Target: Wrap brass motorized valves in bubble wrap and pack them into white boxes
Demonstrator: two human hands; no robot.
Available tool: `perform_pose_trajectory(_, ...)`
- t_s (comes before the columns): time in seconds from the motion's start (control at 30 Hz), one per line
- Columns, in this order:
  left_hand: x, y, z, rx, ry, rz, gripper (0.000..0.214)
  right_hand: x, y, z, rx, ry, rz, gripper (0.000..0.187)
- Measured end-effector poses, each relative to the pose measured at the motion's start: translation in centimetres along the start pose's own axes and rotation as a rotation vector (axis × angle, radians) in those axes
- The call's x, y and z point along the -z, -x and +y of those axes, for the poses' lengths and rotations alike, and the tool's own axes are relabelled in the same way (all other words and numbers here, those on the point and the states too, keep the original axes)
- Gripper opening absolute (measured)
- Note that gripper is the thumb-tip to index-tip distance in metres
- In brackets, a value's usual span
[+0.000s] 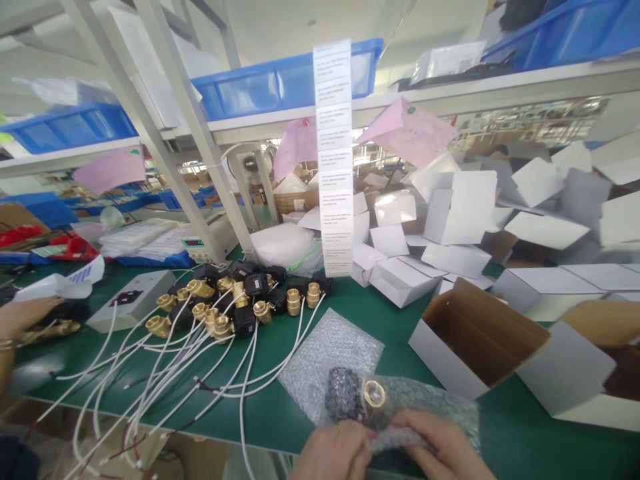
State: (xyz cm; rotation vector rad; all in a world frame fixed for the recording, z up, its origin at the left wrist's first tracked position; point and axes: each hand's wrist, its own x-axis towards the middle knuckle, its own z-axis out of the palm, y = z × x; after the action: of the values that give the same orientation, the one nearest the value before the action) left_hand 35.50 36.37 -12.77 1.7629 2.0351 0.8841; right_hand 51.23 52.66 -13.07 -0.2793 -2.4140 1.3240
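Note:
At the bottom of the head view, a brass valve (375, 394) with a black actuator (343, 393) lies in clear bubble wrap (435, 400). My left hand (333, 450) is closed on the wrap at the valve's near side. To its right, my right hand (443, 443) pinches the same wrap, with a folded strip of it running between the two hands. Part of the valve is veiled by the plastic, and some fingertips are hidden. Beneath and beyond the valve, another bubble wrap sheet (340, 340) lies flat on the green table (270, 413).
Several brass valves (240, 293) with white cables (245, 413) crowd the left of the table. Open white boxes (480, 340) stand at right. A label strip (335, 160) hangs ahead. At far left, another person's hand (27, 317) is near similar valves.

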Motion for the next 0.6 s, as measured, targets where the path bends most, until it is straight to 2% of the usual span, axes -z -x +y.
perform_pose_trajectory(0.03, 1.5, 0.3, 0.4, 0.044, 0.046, -0.037, 0.017, 0.3, -0.4, -0.1, -0.068, -0.058, -0.014, 0.026)
perform_pose_trajectory(0.1, 4.1, 1.0, 0.8, 0.155, 0.034, -0.079, 0.02, 0.6, -0.8, -0.1, -0.179, -0.12, -0.057, 0.033)
perform_pose_trajectory(0.13, 5.0, 1.3, 0.8, 0.195, -0.025, -0.056, 0.023, 0.6, -0.8, 0.0, -0.215, -0.125, -0.07, 0.035)
perform_pose_trajectory(0.2, 5.9, 1.6, 0.6, 0.205, -0.175, 0.067, 0.021, 0.3, -0.9, 0.1, -0.258, -0.103, -0.081, 0.035)
perform_pose_trajectory(0.23, 5.9, 1.5, 0.4, 0.16, -0.238, 0.161, 0.017, 0.0, -1.0, 0.1, -0.268, -0.089, -0.078, 0.035)
perform_pose_trajectory(0.3, 5.2, 0.9, 0.4, -0.033, -0.33, 0.327, 0.009, -0.4, -1.2, 0.2, -0.272, -0.073, -0.06, 0.034)
perform_pose_trajectory(0.33, 4.7, 0.3, 0.5, -0.135, -0.362, 0.35, 0.022, -0.6, -1.2, 0.3, -0.267, -0.07, -0.055, 0.034)
perform_pose_trajectory(0.4, 3.7, -1.3, 0.8, -0.227, -0.403, 0.285, 0.066, -0.7, -1.3, 0.5, -0.248, -0.064, -0.048, 0.033)
perform_pose_trajectory(0.43, 3.3, -2.3, 0.9, -0.197, -0.391, 0.213, 0.083, -0.6, -1.3, 0.8, -0.24, -0.054, -0.038, 0.034)
perform_pose_trajectory(0.47, 3.0, -3.2, 1.0, -0.128, -0.352, 0.138, 0.09, -0.4, -1.2, 1.0, -0.235, -0.04, -0.024, 0.035)
perform_pose_trajectory(0.53, 2.7, -4.7, 1.0, 0.02, -0.225, 0.044, 0.077, 0.1, -1.1, 1.4, -0.244, 0.002, 0.04, 0.036)
perform_pose_trajectory(0.6, 2.8, -5.7, 0.9, 0.094, -0.11, 0.028, 0.057, 0.8, -0.8, 1.4, -0.16, 0.11, 0.242, 0.033)
